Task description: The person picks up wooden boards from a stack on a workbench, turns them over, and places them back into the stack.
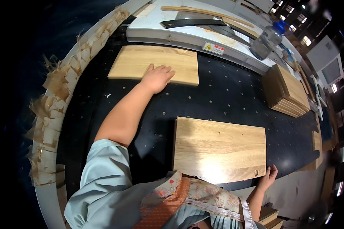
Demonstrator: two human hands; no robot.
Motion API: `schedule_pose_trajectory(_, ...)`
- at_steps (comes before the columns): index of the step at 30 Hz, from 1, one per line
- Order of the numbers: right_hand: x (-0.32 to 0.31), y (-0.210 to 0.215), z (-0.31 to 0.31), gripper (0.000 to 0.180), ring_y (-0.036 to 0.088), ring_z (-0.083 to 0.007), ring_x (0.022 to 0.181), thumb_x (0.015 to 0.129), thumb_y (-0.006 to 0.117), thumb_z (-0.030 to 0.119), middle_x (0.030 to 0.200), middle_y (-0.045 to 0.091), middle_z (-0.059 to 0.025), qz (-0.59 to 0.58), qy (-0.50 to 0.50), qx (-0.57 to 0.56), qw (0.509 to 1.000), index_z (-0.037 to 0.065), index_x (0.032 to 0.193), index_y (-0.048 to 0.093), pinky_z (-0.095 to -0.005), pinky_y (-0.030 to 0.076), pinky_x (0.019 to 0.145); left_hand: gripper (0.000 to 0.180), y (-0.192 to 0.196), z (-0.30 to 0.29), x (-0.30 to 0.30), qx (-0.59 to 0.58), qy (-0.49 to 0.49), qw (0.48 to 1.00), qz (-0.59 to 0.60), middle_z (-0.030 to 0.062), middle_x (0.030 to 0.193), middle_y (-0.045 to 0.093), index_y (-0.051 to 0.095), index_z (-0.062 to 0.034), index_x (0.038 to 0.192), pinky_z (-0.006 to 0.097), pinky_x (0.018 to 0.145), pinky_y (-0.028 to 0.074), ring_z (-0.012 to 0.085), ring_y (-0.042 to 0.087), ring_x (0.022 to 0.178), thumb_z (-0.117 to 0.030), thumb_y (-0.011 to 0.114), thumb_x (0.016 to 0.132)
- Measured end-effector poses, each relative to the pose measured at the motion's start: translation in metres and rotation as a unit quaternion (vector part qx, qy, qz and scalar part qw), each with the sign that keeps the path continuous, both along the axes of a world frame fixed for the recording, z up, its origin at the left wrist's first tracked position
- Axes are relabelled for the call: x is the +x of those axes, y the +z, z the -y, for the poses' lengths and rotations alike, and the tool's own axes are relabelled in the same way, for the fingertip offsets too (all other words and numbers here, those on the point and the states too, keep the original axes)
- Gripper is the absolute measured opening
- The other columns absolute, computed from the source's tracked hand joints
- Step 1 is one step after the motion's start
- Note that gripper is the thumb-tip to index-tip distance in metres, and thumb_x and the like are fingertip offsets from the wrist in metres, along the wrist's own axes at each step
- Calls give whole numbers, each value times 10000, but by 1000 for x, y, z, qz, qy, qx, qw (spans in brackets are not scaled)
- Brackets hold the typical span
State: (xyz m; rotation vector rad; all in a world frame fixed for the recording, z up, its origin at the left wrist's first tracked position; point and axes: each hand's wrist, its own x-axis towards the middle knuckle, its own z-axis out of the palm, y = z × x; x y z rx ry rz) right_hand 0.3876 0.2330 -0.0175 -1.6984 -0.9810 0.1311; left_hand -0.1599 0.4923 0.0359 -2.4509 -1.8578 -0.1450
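My left hand (158,79) lies flat with spread fingers on a pale wooden board (130,61) at the far side of a black table. Nearer to me is a second wooden board (218,149), with two small dark holes near its far edge and a round knot at its near right corner. Whether more boards lie under it I cannot tell. Beside that corner is my right hand (270,176), its fingers loosely bent and a little apart, close to the board's right edge. Nothing shows in its grasp.
The black table (225,101) is dotted with small round studs. A stack of boards (286,91) stands at the right. Behind, a white ledge (149,34) carries a black strip (193,23), wooden strips and a blue-capped bottle (266,42). Tattered tape covers the left rail (57,103).
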Motion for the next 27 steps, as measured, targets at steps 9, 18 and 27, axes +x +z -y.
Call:
schedule_pose_trajectory(9,24,-13,10,193,533,-154,958,922,479,18,1036,558,-88,-26,-3,24,999,-37,1104,514,-282,423,883,747,-1,-20,-28,-46,259,963,62,36,1532,167,257,-245,1451,624,1087,55,279,94,1418,-649,425,847)
schedule_pose_trajectory(18,12,-4,-1,207,533,-159,944,917,492,32,1037,574,-93,-4,-27,-25,999,-40,1109,520,-281,424,875,827,4,-27,-60,-93,319,943,8,76,1541,116,206,-195,1466,636,1079,35,248,65,1426,-671,430,828)
schedule_pose_trajectory(27,24,-12,2,165,526,-144,908,908,519,38,992,570,-77,20,-35,-29,999,-34,1056,529,-270,424,852,754,0,-32,17,-54,179,980,67,68,1536,148,246,-233,1458,594,1101,17,272,73,1422,-651,407,851)
